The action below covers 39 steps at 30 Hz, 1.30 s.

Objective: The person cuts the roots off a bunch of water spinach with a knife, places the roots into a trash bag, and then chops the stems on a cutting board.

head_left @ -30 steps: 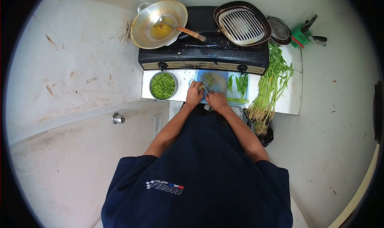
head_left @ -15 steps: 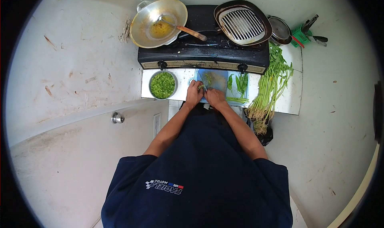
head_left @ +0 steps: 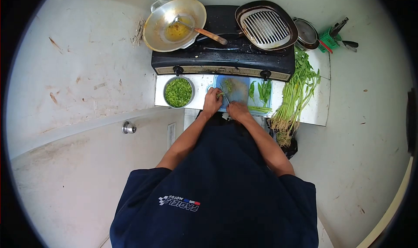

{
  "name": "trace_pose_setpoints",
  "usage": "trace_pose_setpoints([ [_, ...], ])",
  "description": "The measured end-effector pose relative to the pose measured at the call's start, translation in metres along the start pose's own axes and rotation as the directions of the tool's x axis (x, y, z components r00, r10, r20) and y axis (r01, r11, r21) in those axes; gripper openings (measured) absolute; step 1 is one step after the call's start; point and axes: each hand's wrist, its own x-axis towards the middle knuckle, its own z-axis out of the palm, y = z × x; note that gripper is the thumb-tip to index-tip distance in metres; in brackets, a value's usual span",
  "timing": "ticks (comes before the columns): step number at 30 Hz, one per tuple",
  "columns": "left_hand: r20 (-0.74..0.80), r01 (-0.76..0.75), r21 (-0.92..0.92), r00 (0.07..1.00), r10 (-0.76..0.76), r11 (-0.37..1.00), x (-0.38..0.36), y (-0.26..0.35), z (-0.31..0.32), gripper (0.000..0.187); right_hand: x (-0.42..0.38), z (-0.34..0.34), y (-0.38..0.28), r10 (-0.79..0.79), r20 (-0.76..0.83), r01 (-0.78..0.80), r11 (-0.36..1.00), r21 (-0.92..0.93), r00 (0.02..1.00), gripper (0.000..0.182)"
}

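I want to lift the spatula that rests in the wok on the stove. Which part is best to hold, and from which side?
Probably best to grip the spatula by its wooden handle. That end sticks out over the rim of the wok, toward the middle of the stove, so come from that side. The metal end lies in the yellow liquid in the wok.

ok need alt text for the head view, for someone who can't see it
Seen from above, a person's left hand and right hand cut green stems on a blue cutting board with a knife. A bowl of chopped greens sits left, a bunch of leafy stalks right, a stove behind.
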Motion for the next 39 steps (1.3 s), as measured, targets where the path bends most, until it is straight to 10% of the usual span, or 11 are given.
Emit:
trace_pose_setpoints([
  [39,0.026,-0.032,-0.054,0.999,0.033,0.998,0.001,-0.001,-0.006,0.022,-0.002,0.000,-0.002,-0.104,-0.251,0.100,0.995,-0.027,0.962,0.042],
])
